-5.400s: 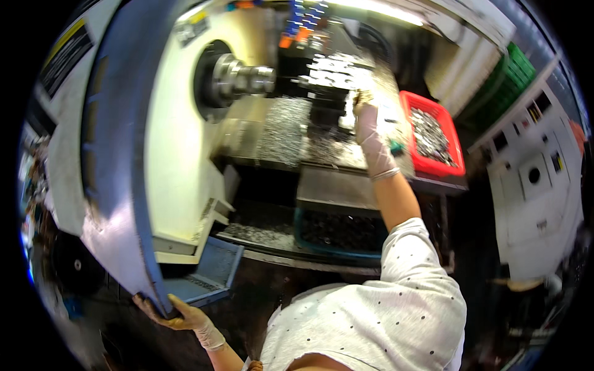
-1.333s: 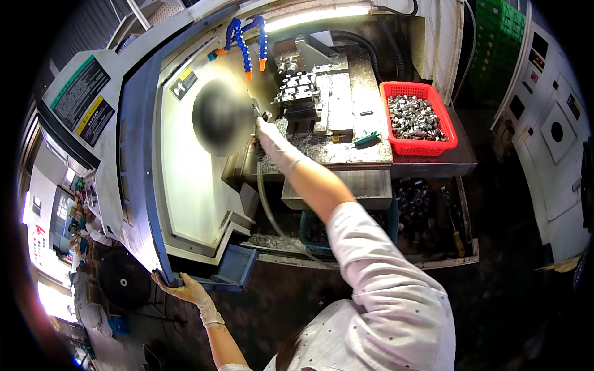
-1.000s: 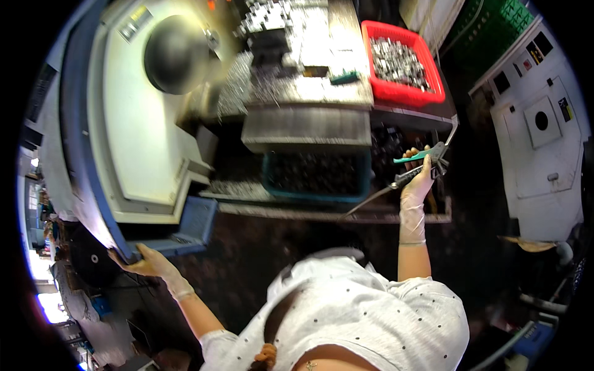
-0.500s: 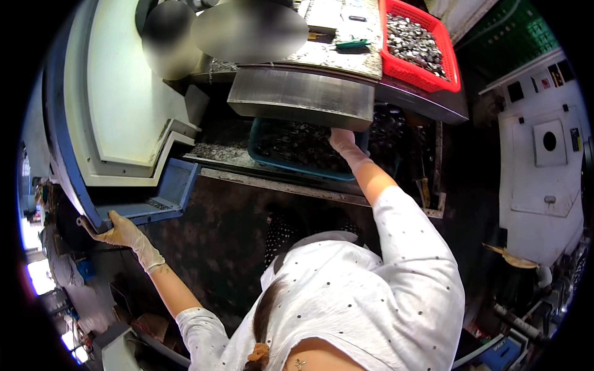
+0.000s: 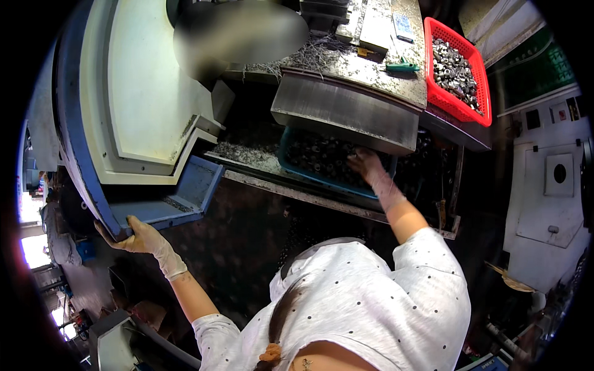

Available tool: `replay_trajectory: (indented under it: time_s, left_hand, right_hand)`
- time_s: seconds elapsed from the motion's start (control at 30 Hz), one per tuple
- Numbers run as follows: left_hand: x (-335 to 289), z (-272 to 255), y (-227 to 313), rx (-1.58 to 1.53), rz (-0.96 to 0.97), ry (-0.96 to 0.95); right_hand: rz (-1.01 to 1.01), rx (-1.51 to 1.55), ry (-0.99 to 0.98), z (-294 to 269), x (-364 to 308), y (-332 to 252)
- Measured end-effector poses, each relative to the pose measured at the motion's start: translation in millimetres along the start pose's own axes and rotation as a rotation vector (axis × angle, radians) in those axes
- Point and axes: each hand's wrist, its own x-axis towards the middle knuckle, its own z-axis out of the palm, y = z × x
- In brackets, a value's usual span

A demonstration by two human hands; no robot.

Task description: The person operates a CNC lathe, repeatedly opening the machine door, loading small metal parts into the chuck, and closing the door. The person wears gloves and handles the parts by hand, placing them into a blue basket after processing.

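My left hand, in a pale glove, grips the lower corner of a blue metal frame on a large machine, thumb on top and fingers beneath. This frame borders a curved cream-white panel. My right hand, also gloved, reaches into a teal basket under a steel box-like ledge. Dark, ring-like metal parts fill the basket. The right fingers are bent down among these parts; shadow hides what they hold.
A red basket of shiny metal parts stands on the right. Metal shavings, a green-handled tool and a phone-like device lie on the worktop above the ledge. A raised metal rail runs before the teal basket. A white cabinet stands far right.
The view has shifted, so the scene sits farther right and lower. My right hand has come out from under the ledge, slightly leftward over the parts. My left hand stays at the blue corner.
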Motion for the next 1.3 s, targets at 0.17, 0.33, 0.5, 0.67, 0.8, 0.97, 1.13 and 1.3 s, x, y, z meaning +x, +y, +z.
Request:
replay_trajectory:
  time_s: [0.17, 0.33, 0.5, 0.67, 0.8, 0.97, 1.13, 1.3]
  left_hand:
    - [2.4, -2.1, -6.0, 0.076, 0.038, -0.008]
    - [0.5, 0.2, -8.5, 0.137, 0.049, -0.007]
    - [0.8, 5.0, -7.0, 0.144, 0.055, -0.013]
    - [-1.9, -11.2, -18.4, 0.232, 0.136, 0.032]
    - [-3.3, -1.7, -18.5, 0.185, 0.116, 0.031]
    - [-4.5, -9.2, -16.3, 0.257, 0.068, 0.009]
    - [-2.3, -11.3, -16.7, 0.111, 0.084, -0.105]
    - [10.3, -36.8, -29.7, -0.151, 0.007, -0.112]
  right_hand:
    - [0.241, 0.515, -0.584, 80.9, -43.6, 19.8]
    - [-0.108, -0.014, -0.99, 237.4, -89.6, -71.2]
    - [-0.655, 0.284, -0.234, 357.1, 9.8, -162.3]
    - [-0.91, 0.316, 0.241, 394.8, 91.4, -187.4]
    - [-1.042, 0.113, 0.219, 398.7, 103.0, -189.5]
    - [-1.334, -0.422, 0.045, 380.1, 89.6, -173.5]
    - [-1.433, -0.63, 0.044, 361.1, 102.8, -171.5]
    - [-1.329, -0.313, 0.158, 377.9, 91.4, -172.8]
